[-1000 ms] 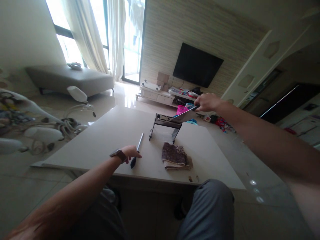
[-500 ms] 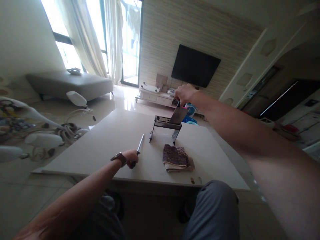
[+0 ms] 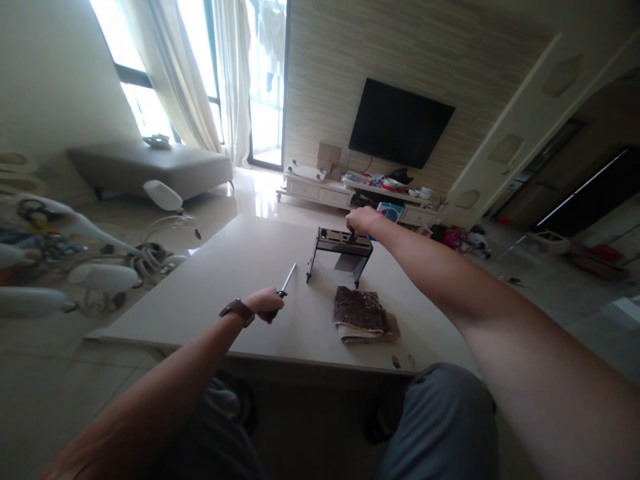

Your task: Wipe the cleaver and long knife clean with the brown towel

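In the head view my right hand (image 3: 363,219) is closed around the dark handle of a cleaver, right above the knife rack (image 3: 333,236). The broad cleaver blade (image 3: 345,262) passes down through the slotted top and shows between the rack's side legs. My left hand (image 3: 265,302), with a watch on its wrist, grips the black handle of a sharpening steel (image 3: 289,277). Its thin metal rod points up and away over the table, left of the rack. A folded brown towel (image 3: 361,310) lies on the table in front of the rack.
The white table (image 3: 235,267) carries two small objects (image 3: 396,361) at its near edge, too small to name. White chair-like parts and hoses (image 3: 105,277) stand left of it. A television (image 3: 401,123) hangs above a low cabinet (image 3: 315,192).
My right hand has come down, and the cleaver blade has gone from above the rack to inside it. My left hand still holds the steel. The view has shifted slightly.
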`<act>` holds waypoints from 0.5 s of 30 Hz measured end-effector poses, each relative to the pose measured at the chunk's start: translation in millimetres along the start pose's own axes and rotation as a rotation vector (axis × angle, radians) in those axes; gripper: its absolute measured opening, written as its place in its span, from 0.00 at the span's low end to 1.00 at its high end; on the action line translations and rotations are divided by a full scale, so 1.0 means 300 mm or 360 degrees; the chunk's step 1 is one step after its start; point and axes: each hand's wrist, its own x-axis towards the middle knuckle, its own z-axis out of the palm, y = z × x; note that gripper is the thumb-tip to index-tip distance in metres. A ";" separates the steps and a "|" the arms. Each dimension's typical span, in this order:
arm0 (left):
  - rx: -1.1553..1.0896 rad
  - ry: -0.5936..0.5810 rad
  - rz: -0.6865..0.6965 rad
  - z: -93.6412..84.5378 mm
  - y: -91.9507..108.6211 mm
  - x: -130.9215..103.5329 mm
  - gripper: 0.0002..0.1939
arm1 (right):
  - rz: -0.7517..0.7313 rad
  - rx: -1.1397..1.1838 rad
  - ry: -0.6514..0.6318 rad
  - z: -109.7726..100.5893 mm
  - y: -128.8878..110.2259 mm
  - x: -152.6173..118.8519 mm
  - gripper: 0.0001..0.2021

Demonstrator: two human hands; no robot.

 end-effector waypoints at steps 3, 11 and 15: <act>0.0033 0.0111 0.0039 -0.030 0.006 -0.004 0.04 | -0.0012 0.0038 -0.0018 0.030 -0.015 0.014 0.13; 0.0167 0.0670 0.0243 -0.127 0.013 -0.044 0.07 | -0.0008 0.0325 0.0304 0.051 0.037 -0.036 0.19; 0.0081 0.1042 0.0368 -0.159 0.019 -0.070 0.16 | 0.0224 0.0591 0.0789 0.131 0.048 -0.168 0.18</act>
